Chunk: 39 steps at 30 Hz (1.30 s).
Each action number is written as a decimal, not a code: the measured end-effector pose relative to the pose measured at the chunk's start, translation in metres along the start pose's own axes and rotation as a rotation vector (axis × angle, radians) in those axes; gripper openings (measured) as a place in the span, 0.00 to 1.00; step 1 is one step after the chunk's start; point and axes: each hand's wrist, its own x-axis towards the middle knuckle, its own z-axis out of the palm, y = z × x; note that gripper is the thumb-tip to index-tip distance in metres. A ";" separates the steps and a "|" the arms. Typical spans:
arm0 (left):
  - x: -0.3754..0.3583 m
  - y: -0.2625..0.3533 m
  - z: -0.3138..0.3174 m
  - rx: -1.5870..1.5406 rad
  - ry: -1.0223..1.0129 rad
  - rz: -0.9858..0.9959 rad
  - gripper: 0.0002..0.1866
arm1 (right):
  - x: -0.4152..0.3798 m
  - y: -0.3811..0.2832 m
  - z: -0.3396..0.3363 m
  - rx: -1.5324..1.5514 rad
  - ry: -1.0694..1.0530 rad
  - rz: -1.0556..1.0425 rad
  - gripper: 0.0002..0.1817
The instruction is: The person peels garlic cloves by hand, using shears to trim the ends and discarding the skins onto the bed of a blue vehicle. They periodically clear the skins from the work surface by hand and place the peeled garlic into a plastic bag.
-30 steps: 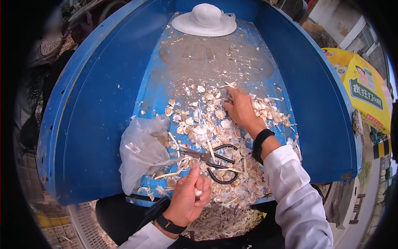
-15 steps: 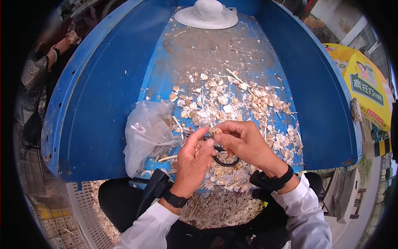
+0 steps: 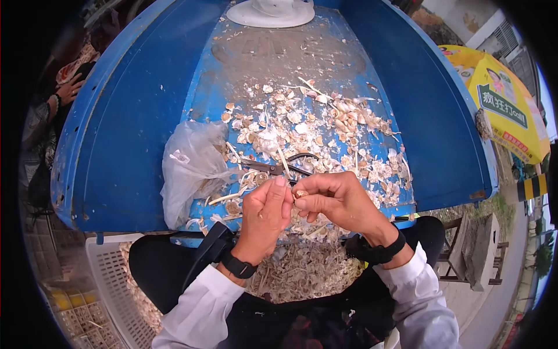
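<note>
My right hand (image 3: 337,200) pinches a small brownish garlic piece (image 3: 301,194) between thumb and fingers, above the near part of the blue truck bed (image 3: 232,70). Beside it, my left hand (image 3: 264,212) has its fingers pressed together close to the same piece; what they hold, if anything, is hidden. Just beyond my hands lie scissors (image 3: 270,167) with black handles, among scattered garlic cloves and skins (image 3: 349,119). A crumpled clear plastic bag (image 3: 195,166) rests to the left of them.
A white hat (image 3: 270,13) lies at the far end, between high blue side walls (image 3: 424,110). Peelings (image 3: 308,270) are heaped below, near my legs. A white crate (image 3: 113,279) stands lower left, a yellow umbrella (image 3: 500,99) at right. Another person's hand (image 3: 70,90) shows upper left.
The view has shifted, so the bed and bag appear higher. My hands have drawn nearer to me, uncovering the scissors. The other person's hand has moved down and left.
</note>
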 end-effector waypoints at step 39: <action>-0.008 0.037 -0.033 -0.915 -0.031 -0.471 0.09 | 0.206 -0.005 -0.119 -1.471 0.227 0.019 0.10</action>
